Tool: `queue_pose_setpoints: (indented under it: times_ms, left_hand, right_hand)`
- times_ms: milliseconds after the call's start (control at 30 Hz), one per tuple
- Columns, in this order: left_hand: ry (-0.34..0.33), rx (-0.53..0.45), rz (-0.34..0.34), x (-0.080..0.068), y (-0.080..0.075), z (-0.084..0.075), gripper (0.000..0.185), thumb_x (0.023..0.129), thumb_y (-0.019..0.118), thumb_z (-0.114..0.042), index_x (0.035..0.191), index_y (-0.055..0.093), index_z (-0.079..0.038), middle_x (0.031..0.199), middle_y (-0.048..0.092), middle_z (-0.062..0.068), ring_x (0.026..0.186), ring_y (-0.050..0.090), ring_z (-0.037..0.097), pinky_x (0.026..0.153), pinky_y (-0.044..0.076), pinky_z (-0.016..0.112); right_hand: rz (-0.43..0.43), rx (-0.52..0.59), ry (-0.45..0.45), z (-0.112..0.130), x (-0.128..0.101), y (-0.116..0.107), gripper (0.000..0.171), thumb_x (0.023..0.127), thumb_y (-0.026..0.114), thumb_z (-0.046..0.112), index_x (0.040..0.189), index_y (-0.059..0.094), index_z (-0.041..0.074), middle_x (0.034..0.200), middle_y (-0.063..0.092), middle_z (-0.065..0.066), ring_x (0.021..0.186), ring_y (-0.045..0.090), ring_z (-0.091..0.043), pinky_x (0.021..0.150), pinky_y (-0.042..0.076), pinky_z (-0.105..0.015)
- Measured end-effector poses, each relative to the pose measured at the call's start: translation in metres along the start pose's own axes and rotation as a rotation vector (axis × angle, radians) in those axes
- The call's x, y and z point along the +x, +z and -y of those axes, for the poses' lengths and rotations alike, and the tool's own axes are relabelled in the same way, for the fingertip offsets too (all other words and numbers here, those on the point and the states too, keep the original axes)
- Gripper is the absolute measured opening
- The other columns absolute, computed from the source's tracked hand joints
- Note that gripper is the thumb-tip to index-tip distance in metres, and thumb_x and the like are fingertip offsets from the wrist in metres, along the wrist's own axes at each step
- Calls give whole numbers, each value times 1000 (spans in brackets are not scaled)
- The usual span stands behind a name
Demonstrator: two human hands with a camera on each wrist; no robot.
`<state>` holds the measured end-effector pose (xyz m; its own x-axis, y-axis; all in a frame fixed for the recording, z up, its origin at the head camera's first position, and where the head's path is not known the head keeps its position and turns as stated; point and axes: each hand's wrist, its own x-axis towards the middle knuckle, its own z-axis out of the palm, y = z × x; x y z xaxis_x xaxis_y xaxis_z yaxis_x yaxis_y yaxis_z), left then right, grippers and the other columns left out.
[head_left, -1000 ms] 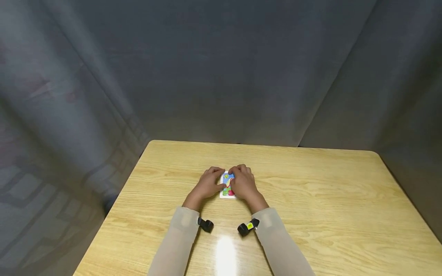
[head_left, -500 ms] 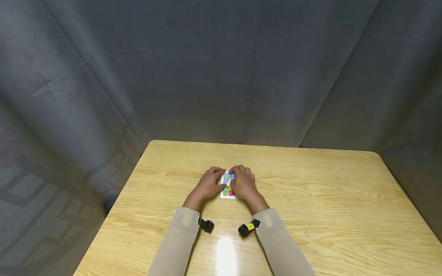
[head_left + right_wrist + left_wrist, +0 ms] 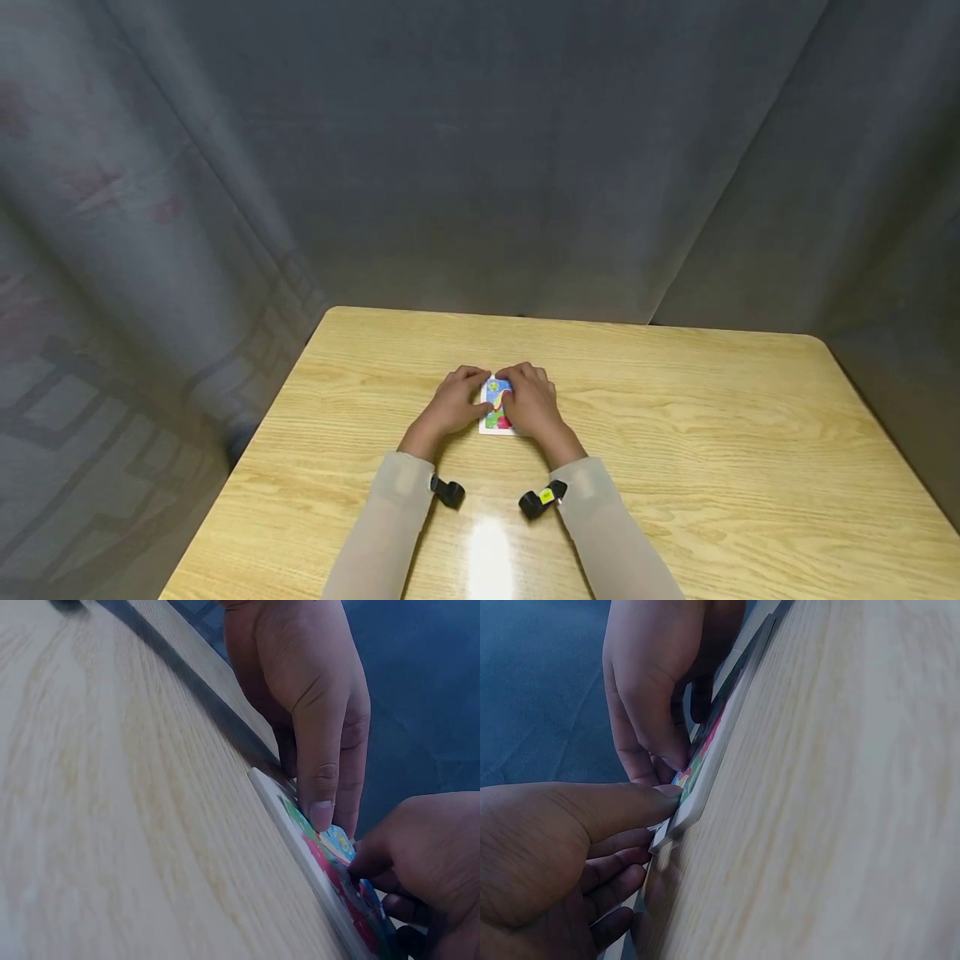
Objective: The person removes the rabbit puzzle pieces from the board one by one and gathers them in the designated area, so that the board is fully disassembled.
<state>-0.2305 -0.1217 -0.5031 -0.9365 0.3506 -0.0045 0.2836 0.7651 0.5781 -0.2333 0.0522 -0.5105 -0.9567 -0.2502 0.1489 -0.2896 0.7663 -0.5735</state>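
Observation:
A small picture board with a white border and a bright blue, green, yellow and red print lies flat on the table. My left hand grips its left side, thumb on the print and fingers at the edge. On the other side, my right hand holds the board, its thumb over the print and its fingers curled towards the far edge. The left wrist view shows the left thumb on top of the board's corner, with the other fingers below. The right hand hides much of the print's right part.
The wooden table reaches well to both sides of the hands. Dark grey curtains hang behind it and at its sides. A black wrist camera sits at the left cuff, another black camera at the right.
Both hands keep their places on the board with almost no movement. The whole head view has shifted very slightly.

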Motion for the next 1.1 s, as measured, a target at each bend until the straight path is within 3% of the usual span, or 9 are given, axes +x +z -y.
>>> queue_pose_setpoints:
  times_ms: [600,1100]
  left_hand:
    - [18,16,9,-2,4,4,62,93,68,-29,146,45,-5,143,45,10,130,40,29,108,33,46]
    - [15,4,-1,-1,0,1,61,92,68,-27,145,47,-5,142,45,10,130,40,29,108,33,47]
  right_hand:
    - [-73,42,32,-6,-2,7,27,91,60,8,113,72,20,117,61,-4,113,48,-29,91,37,-49]
    - [-71,154,-24,-7,-1,2,31,87,69,10,118,69,15,122,63,-3,118,48,-27,89,32,-48]
